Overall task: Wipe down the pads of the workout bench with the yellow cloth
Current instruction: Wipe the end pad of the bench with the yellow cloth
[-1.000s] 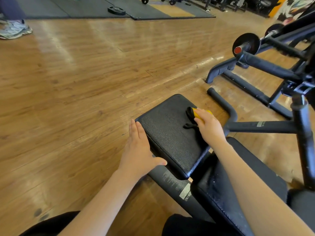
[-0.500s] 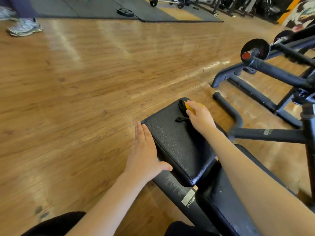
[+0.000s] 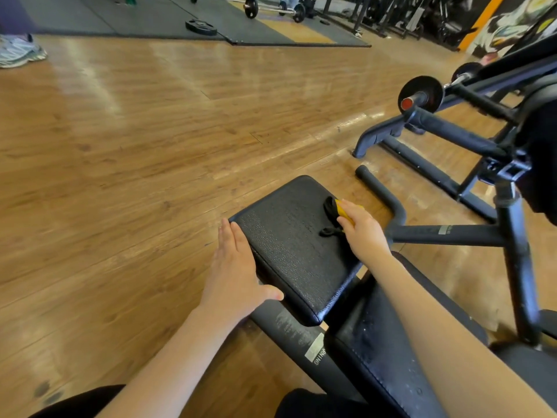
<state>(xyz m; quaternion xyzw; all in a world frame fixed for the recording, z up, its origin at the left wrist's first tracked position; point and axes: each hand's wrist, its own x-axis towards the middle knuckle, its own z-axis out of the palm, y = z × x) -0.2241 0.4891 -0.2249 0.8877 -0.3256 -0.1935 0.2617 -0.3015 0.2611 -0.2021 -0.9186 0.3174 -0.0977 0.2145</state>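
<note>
The black seat pad [image 3: 289,242] of the workout bench lies in front of me, with a longer back pad [image 3: 388,342] nearer to me. My right hand [image 3: 363,230] presses the yellow cloth [image 3: 343,211] against the far right part of the seat pad; only a small yellow patch with a black edge and black loop shows past my fingers. My left hand [image 3: 235,270] lies flat along the pad's left edge, fingers together, thumb hooked over the near corner.
The bench's black frame tube [image 3: 443,235] and a foot bar [image 3: 379,188] run to the right. Another black machine with a weight plate [image 3: 422,93] stands at the right. Wooden floor [image 3: 135,164] spreads to the left; a person's shoe [image 3: 18,51] and a barbell [image 3: 271,7] are far off.
My right hand slid the cloth toward the pad's far end, then back toward its right edge. The left hand stayed on the pad's left edge. My head tilted up slightly.
</note>
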